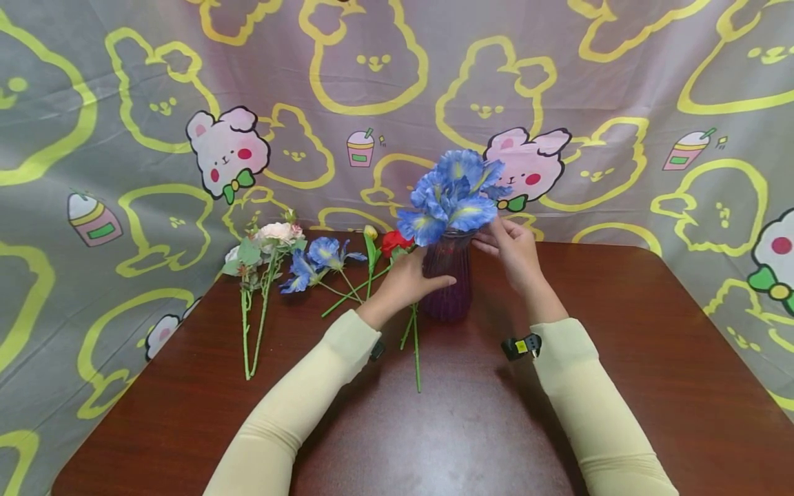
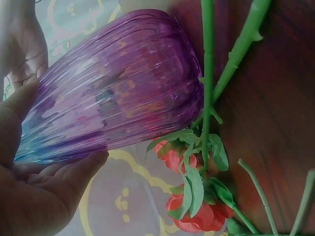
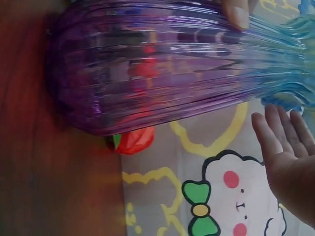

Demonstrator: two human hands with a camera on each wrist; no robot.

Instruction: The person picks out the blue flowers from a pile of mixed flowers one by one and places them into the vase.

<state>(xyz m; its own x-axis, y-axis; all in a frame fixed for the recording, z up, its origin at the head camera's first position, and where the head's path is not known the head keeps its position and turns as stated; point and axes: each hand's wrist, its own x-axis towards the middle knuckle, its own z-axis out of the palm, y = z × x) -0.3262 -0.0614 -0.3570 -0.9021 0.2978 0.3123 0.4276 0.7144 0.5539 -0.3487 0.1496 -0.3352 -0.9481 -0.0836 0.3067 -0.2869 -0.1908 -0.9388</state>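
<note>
A ribbed glass vase (image 1: pixel 448 293), purple below and bluish toward the neck, stands upright on the table. Large blue irises (image 1: pixel 455 196) fill its mouth and spread above the rim. My left hand (image 1: pixel 406 279) grips the vase from the left, thumb across its front and fingers round the far side. In the left wrist view, that hand (image 2: pixel 44 191) wraps the narrower upper part. Beside the irises on the right is my right hand (image 1: pixel 513 251); in the right wrist view its fingers (image 3: pixel 283 130) are extended near the neck, holding nothing visible.
Left of the vase lie red roses (image 1: pixel 397 242), a yellow-tipped bud (image 1: pixel 370 232), loose blue irises (image 1: pixel 325 255) and pale pink flowers (image 1: pixel 277 233) with long green stems. Rose stems (image 1: pixel 417 358) reach toward the front by the vase. A patterned cloth (image 1: pixel 397 138) hangs behind the brown table (image 1: pixel 651 344).
</note>
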